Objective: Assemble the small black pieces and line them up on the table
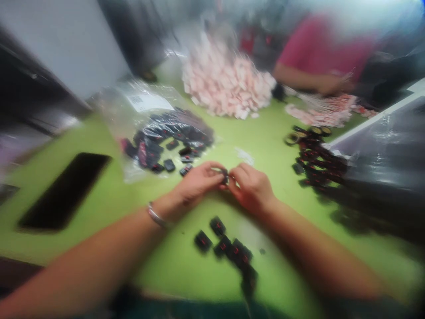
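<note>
My left hand point(201, 179), with a silver bracelet at the wrist, pinches a small black plastic piece point(225, 177) over the middle of the green table. Close against it, my right hand point(250, 185) has its thumb and fingers pressed together at the piece's right side. What those right fingertips hold, if anything, is too small and blurred to tell. Nearer my body lies a loose group of black square parts point(203, 241) with red marks. Just beyond my left hand, similar black parts point(169, 165) lie in the mouth of a clear plastic bag point(133, 170).
A dark phone-like slab point(64, 192) lies at the left on the green table point(159, 270). Pale pink tags point(229, 84) are heaped at the back. On the right, dark parts with red marks point(318, 161) lie beside a plastic-lined bin point(381, 141). Across sits a person in pink point(325, 48).
</note>
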`<state>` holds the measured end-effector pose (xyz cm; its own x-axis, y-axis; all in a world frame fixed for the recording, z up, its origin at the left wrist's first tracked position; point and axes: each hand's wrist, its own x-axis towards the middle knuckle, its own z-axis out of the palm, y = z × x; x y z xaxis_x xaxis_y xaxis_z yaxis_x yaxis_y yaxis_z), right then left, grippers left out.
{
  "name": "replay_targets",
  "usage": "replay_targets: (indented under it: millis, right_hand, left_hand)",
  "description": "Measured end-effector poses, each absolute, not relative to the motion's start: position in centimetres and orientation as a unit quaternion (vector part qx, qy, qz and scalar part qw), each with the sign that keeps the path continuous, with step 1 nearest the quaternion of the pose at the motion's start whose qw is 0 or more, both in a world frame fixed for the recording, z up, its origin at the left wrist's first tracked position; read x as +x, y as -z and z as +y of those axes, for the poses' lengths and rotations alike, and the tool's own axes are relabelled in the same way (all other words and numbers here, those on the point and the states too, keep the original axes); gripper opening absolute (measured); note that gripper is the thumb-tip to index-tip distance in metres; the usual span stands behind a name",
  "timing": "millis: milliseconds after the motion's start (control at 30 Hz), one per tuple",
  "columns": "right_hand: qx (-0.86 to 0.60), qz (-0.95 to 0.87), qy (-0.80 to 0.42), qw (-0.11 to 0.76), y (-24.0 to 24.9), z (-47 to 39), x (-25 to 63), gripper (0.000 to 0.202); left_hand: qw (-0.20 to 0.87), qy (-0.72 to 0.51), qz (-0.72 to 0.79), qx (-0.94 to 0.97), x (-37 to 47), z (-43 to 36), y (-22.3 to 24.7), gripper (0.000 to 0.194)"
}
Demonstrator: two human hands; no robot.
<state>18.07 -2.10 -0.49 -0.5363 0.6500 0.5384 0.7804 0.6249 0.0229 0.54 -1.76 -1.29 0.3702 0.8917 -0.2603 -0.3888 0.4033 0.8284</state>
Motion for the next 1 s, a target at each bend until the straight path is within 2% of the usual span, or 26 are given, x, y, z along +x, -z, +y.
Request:
replay_targets:
  millis: [233,533,767,900,967,1000]
  right_hand:
    - [-0.391,-0.873,0.165,0.239,0.3,-2.1,18.1,0.02]
    - [-0.397,-0.844,-0.041,0.357,0.7,-2.9,17.5,0.018]
    - [-0.431,-0.793,-0.171,0.396,0.6,-4.0,17.2,0.022]
    - [-0.435,-0.743,-0.286,0.421,-0.7,-3.0,18.4,0.036]
    - [-0.481,-0.693,-0.29,0.452,-1.5,-1.7,19.8,0.037]
    - [-0.51,-0.675,-0.274,0.458,-1.8,-0.9,20.5,0.031]
  left_hand:
    - [0.727,-0.423,0.389,0.377,0.7,-1.9,1.2,0.04]
    - [0.728,-0.475,0.378,0.319,0.5,-1.6,1.2,0.038]
    - [0.752,-0.451,0.342,0.338,0.0,-1.3,0.6,0.038]
    - [0.762,-0.468,0.333,0.298,0.0,-1.3,0.3,0.039]
    - [0.764,-0.465,0.345,0.285,0.0,-1.3,0.2,0.039]
    - [0.765,-0.462,0.35,0.281,-0.1,-1.3,0.2,0.039]
